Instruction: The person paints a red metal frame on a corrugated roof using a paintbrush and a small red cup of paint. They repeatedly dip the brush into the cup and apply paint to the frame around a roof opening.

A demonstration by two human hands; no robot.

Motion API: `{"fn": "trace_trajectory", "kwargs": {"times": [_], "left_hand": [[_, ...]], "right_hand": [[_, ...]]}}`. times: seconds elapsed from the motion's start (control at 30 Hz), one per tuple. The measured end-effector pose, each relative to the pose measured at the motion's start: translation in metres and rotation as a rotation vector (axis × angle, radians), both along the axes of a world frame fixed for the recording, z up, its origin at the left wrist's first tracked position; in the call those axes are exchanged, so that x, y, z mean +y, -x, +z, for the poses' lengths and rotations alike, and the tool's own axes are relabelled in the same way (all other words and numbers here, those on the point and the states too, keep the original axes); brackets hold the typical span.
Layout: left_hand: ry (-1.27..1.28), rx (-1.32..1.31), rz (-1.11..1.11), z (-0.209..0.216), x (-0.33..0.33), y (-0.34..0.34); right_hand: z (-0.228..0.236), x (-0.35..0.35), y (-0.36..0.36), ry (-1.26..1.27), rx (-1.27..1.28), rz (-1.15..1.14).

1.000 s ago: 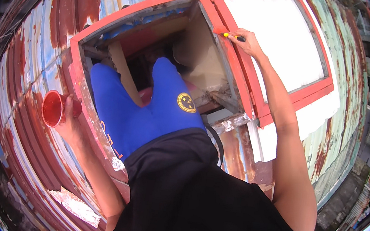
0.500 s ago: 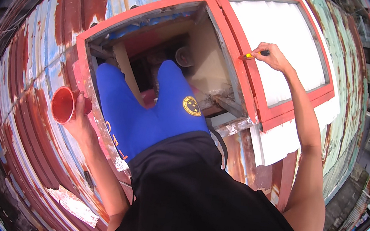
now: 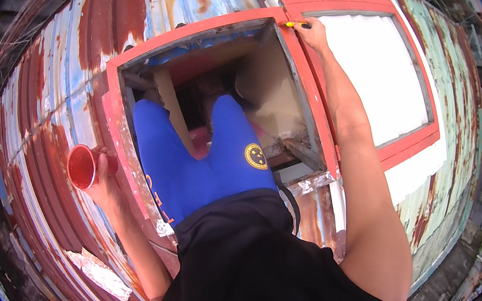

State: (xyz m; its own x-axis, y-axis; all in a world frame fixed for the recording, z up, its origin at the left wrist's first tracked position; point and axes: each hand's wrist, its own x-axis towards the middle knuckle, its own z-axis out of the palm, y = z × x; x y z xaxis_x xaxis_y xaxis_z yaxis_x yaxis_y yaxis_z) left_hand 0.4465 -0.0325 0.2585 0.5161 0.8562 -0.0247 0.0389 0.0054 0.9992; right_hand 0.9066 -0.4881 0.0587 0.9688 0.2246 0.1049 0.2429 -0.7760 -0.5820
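My right hand [image 3: 313, 34] is closed round a small paintbrush [image 3: 295, 24] with a yellow and black handle. Its bristle end meets the red-painted frame [image 3: 300, 67] near the far corner, by the seam between the hatch opening and the lid. In my left hand [image 3: 103, 180], out to the left, is a red cup [image 3: 82, 167], tilted so its red inside shows. The lid [image 3: 378, 65], a white panel bordered in red, lies folded back to the right of the opening.
My legs in blue leggings [image 3: 193, 150] go down into the hatch opening, above a dark interior with a brownish board [image 3: 275, 88]. Rusty corrugated roofing [image 3: 33, 125] stretches to the left, and pale green weathered sheets [image 3: 458, 117] lie on the right. A torn foil-like scrap [image 3: 99, 274] lies lower left.
My right hand with the paintbrush has moved away from me and left, from the lid's red border to the frame's far corner. The left hand still holds the cup; the whole view has shifted slightly.
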Motion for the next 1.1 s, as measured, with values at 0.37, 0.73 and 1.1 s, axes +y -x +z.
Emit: {"fn": "trace_trajectory", "kwargs": {"times": [0.37, 0.73, 1.1], "left_hand": [[-0.112, 0.045, -0.046, -0.008, -0.003, -0.012], [-0.056, -0.027, -0.243, -0.003, -0.022, -0.015], [-0.126, -0.022, -0.25, 0.02, -0.038, -0.021]], "right_hand": [[0.055, -0.097, 0.149, 0.072, 0.267, 0.135], [0.138, -0.183, 0.368, 0.074, 0.435, 0.092], [0.161, -0.208, 0.491, 0.087, 0.38, -0.074]]}}
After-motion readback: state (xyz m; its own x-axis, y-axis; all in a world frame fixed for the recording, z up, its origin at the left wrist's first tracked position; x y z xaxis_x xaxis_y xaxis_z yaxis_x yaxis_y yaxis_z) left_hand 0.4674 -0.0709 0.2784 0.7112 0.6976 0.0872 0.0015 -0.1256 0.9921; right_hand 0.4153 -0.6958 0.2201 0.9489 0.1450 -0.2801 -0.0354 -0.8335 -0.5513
